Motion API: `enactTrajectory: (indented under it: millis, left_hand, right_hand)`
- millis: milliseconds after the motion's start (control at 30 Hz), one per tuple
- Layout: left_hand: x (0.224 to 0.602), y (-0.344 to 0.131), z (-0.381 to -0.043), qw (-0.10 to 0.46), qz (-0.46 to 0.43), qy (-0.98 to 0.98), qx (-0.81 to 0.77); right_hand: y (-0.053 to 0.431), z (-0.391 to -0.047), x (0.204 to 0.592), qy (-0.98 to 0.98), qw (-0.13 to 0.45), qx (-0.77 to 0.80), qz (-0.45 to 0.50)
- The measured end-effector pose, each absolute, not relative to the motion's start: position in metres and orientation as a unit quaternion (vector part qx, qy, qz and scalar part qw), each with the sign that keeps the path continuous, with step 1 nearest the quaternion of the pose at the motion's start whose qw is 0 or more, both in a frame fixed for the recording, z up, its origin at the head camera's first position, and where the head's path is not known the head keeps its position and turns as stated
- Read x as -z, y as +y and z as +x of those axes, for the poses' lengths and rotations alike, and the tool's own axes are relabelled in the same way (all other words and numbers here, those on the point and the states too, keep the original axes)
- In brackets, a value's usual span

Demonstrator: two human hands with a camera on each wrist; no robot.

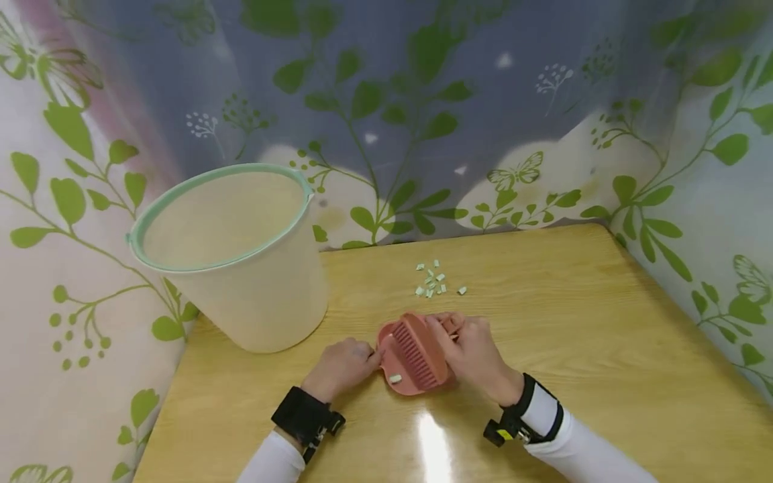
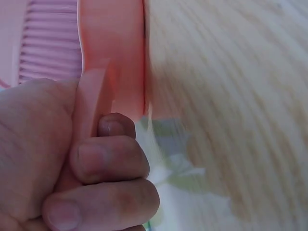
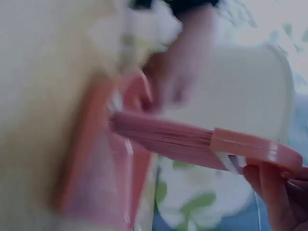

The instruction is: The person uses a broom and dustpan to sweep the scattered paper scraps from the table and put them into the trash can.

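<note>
My left hand (image 1: pixel 343 367) grips a small pink dustpan (image 1: pixel 391 350) by its handle; in the left wrist view the fingers curl round that handle (image 2: pixel 91 103). A pale green-white piece (image 1: pixel 395 379) lies inside the pan. My right hand (image 1: pixel 481 357) holds a pink hand brush (image 1: pixel 426 343), its bristles pointing down and left over the pan. In the right wrist view the bristles (image 3: pixel 168 139) reach to the pan, but blur hides whether they touch it. Beyond the pan, several small pale pieces (image 1: pixel 430 284) lie scattered on the wooden table (image 1: pixel 561 308).
A large whitish bucket (image 1: pixel 272 302) with a mint-green rim stands on the table at the left, beyond my left hand. Patterned curtains (image 1: pixel 386 134) with green leaves hang along the table's back and sides. Both wrists wear black straps with small cameras.
</note>
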State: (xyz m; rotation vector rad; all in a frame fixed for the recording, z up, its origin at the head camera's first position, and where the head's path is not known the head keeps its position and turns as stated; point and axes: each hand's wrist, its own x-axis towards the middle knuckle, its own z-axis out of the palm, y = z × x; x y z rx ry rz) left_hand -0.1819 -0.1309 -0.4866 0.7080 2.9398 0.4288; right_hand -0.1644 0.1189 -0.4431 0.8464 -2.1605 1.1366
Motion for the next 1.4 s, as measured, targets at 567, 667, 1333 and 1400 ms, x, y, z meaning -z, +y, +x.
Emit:
enactTrajectory:
  millis: [567, 667, 1333, 1400]
  left_hand:
    - [0.487, -0.14, -0.184, 0.033, 0.22, 0.964, -0.144]
    - [0.483, -0.139, -0.187, 0.025, 0.235, 0.963, -0.125]
    - [0.481, -0.128, -0.184, 0.055, 0.221, 0.965, -0.129]
    - [0.481, -0.127, -0.184, 0.059, 0.221, 0.965, -0.13]
  right_hand:
    - [0.233, -0.242, 0.458, -0.892, 0.116, -0.305, 0.314]
    - [0.234, -0.231, 0.444, -0.89, 0.116, -0.302, 0.322]
    - [0.251, -0.236, 0.465, -0.897, 0.264, -0.18, 0.304]
    - [0.249, -0.235, 0.468, -0.901, 0.261, -0.183, 0.296]
